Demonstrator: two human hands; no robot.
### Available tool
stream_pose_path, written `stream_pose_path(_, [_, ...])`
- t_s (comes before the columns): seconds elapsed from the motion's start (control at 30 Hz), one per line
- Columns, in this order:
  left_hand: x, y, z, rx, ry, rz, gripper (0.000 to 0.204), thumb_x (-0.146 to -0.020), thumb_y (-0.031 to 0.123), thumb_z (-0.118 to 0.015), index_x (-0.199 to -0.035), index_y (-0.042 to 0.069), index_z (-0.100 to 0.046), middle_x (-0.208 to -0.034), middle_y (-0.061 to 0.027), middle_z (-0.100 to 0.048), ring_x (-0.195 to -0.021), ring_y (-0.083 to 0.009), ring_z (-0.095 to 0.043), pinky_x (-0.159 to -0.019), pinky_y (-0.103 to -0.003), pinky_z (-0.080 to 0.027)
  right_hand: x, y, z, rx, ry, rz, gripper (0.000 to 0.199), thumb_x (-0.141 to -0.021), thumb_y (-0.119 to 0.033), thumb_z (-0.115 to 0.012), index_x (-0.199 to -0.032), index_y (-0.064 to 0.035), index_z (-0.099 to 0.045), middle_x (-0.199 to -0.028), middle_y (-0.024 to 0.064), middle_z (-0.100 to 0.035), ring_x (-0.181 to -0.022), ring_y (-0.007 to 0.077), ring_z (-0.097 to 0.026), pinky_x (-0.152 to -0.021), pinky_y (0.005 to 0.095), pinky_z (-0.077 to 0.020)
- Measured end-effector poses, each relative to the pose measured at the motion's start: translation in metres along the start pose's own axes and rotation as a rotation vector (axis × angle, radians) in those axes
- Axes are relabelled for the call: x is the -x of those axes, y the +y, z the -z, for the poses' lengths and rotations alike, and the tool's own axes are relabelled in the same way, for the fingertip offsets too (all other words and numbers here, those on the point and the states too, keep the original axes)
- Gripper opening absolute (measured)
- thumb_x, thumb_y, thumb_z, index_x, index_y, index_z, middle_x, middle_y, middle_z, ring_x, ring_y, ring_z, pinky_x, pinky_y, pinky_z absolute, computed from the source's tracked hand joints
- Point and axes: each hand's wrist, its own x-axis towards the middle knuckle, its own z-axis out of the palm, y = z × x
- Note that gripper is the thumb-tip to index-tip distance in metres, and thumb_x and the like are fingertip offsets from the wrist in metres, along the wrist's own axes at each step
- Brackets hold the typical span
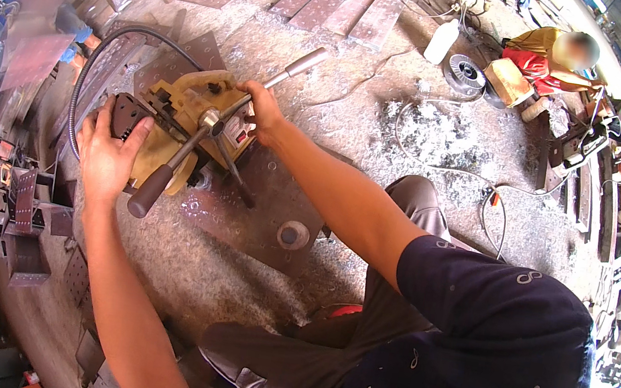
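While the left hand (pixel 107 158) and right hand (pixel 264 115) clasp the yellow machine (pixel 187 101), one slipping grip could let it tip.

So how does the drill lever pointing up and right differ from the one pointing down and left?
The upper-right lever has a pale grey-looking handle; the lower-left lever has a dark brown one. The right hand is at the upper-right lever's shaft, while no hand is on the lower-left lever. Both join the same hub on the yellow drill.
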Motion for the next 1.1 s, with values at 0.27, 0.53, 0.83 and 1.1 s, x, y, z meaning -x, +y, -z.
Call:
stream_pose_path(0.27, [0.003,-0.003,-0.002,0.006,0.016,-0.012,0.082,-0.086,0.058,-0.077,-0.147,0.007,-0.057,-0.14,-0.0236,-0.058,-0.131,-0.0432,-0.051,-0.114,-0.05,-0.039,0.005,-0.001,0.0,0.0,-0.005,0.016,0.073,-0.082,-0.038,-0.073,-0.136,-0.0093,-0.034,-0.127,0.0225,-0.052,-0.099,0.0294,-0.055,-0.068,0.0475,-0.05])
stream_pose_path(0.53, [0.002,0.001,-0.001,-0.001,0.003,0.006,0.083,-0.086,0.059,-0.077,-0.148,0.007,-0.056,-0.141,-0.0233,-0.056,-0.132,-0.0424,-0.05,-0.114,-0.05,-0.039,0.011,-0.006,0.001,-0.02,-0.03,0.019,0.077,-0.082,-0.037,-0.074,-0.14,-0.0089,-0.031,-0.136,0.0248,-0.047,-0.111,0.0366,-0.056,-0.078,0.0539,-0.055])
stream_pose_path(0.83, [0.004,-0.001,-0.002,-0.016,0.004,0.019,0.082,-0.086,0.058,-0.077,-0.148,0.008,-0.056,-0.141,-0.0248,-0.056,-0.132,-0.043,-0.05,-0.114,-0.05,-0.039,0.009,-0.001,-0.001,-0.045,-0.032,0.03,0.09,-0.08,-0.036,-0.076,-0.148,-0.0054,-0.026,-0.145,0.0293,-0.042,-0.122,0.0438,-0.053,-0.09,0.0565,-0.0542])
stream_pose_path(1.1, [0.001,-0.01,-0.009,-0.057,0.005,-0.019,0.079,-0.09,0.059,-0.073,-0.149,0.01,-0.054,-0.139,-0.0239,-0.057,-0.132,-0.045,-0.051,-0.115,-0.051,-0.037,-0.01,0.004,0.002,0.078,-0.002,0.042,0.089,-0.079,-0.052,-0.073,-0.147,-0.0134,-0.032,-0.157,0.022,-0.037,-0.127,0.0494,-0.05,-0.096,0.0659,-0.0386])
